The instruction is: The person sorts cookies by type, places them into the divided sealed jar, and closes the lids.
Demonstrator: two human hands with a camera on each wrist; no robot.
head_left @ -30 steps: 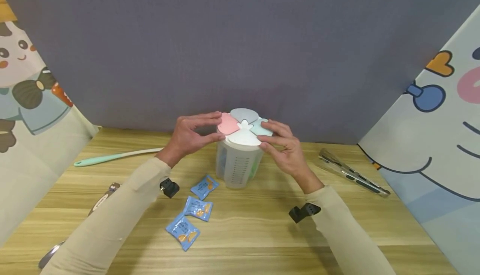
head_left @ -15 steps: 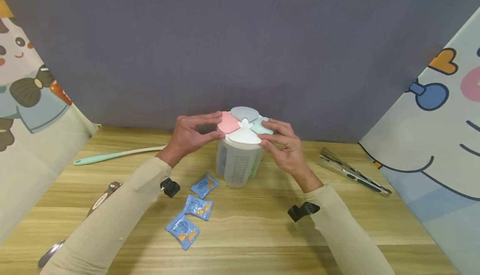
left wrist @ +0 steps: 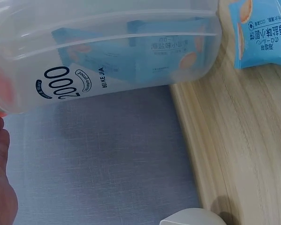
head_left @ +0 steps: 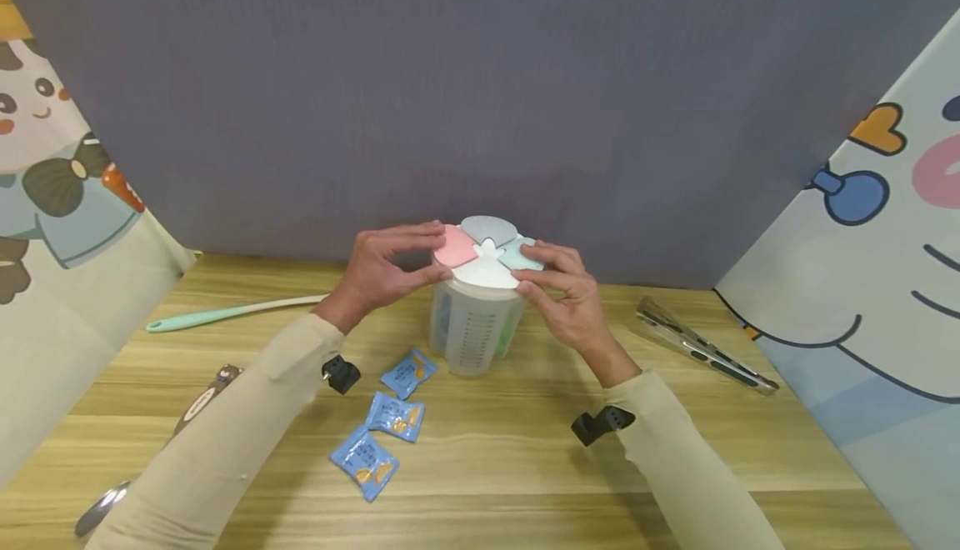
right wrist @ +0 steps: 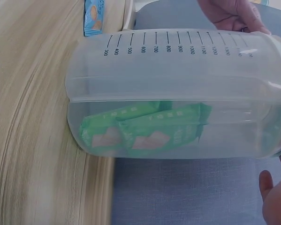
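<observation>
A clear plastic storage container (head_left: 477,333) stands upright on the table near the grey back wall. Its round lid (head_left: 483,271) has pink, grey, mint and white petal-shaped flaps. My left hand (head_left: 382,271) grips the lid's left edge beside the pink flap, thumb at the front. At the opposite edge my right hand (head_left: 573,287) holds the lid, fingers over the mint flap and thumb lower. Blue snack packets (left wrist: 163,49) show through one compartment in the left wrist view. Green snack packets (right wrist: 154,129) lie in another in the right wrist view.
Several blue snack packets (head_left: 396,417) lie in front of the container. A mint-handled utensil (head_left: 198,319) rests at the left, its far end hidden behind my left arm. A brown bear-handled spoon (head_left: 198,404) is partly under that arm. Metal tongs (head_left: 705,350) lie at right.
Both hands stay at the lid's edges. The container and its lid have barely shifted, and the head view has moved only slightly.
</observation>
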